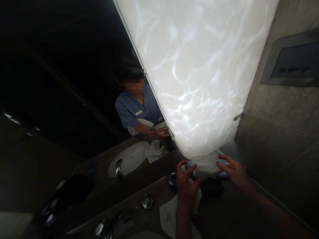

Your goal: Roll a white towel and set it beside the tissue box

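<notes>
Holding a white bundle [207,165] near the foot of a bright panel [199,83], close to a black box [211,188]. Pinching its right end with the fingers of the right hand [233,168]. Touching its left end with the spread fingers of the left hand [185,182]; cannot tell if gripping. Near white paper [168,214] on the tabletop [149,217].

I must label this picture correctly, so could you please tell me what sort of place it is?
Most likely a washroom: part of a white basin shows at the bottom edge, a chrome knob stands on the dark counter, and a large mirror rises behind.
</notes>
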`<action>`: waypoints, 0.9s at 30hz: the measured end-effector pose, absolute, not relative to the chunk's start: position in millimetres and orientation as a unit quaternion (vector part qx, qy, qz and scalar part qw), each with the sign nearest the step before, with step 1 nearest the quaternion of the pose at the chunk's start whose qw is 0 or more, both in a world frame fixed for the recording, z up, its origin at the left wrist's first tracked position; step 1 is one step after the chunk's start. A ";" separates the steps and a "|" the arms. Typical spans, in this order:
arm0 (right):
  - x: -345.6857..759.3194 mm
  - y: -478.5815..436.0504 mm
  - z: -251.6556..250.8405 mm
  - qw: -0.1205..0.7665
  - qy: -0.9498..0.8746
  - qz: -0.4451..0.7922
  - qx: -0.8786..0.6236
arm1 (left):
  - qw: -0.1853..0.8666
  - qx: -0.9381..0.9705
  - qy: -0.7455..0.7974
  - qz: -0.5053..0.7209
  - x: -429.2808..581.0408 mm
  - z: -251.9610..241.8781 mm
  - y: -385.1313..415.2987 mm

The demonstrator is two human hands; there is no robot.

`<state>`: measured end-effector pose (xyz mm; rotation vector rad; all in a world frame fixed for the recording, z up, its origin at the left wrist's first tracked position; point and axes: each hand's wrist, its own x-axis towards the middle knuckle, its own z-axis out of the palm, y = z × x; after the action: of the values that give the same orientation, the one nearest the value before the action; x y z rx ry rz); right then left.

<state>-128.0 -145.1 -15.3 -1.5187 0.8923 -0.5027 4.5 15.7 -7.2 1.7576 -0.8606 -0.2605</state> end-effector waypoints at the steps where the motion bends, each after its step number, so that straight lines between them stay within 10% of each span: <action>1: -129.9 -146.8 -15.3 0.577 0.393 -0.220 -0.681 | 0.541 0.744 -0.373 -0.120 5.4 -8.6 16.0; 6: -126.4 -137.1 1.7 0.309 0.270 -0.320 -0.854 | 0.579 0.711 -0.350 -0.190 5.5 -10.8 7.0; 11: -114.2 -124.2 -13.0 0.300 0.196 -0.082 -0.930 | 0.555 0.733 -0.279 -0.276 -1.2 -18.1 4.0; 19: -106.7 -142.4 -63.7 0.301 0.036 -0.230 -0.925 | 0.267 0.851 -0.435 -0.122 6.4 -21.2 1.2; 27: -359.9 -17.5 -132.8 0.276 -0.011 -0.109 -0.955 | 0.495 0.836 -0.173 -0.164 0.3 -38.2 97.7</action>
<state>-359.9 -17.5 -132.8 -2.5664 -0.0289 -0.2934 0.3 97.7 -38.2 2.0248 -0.4181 -0.3977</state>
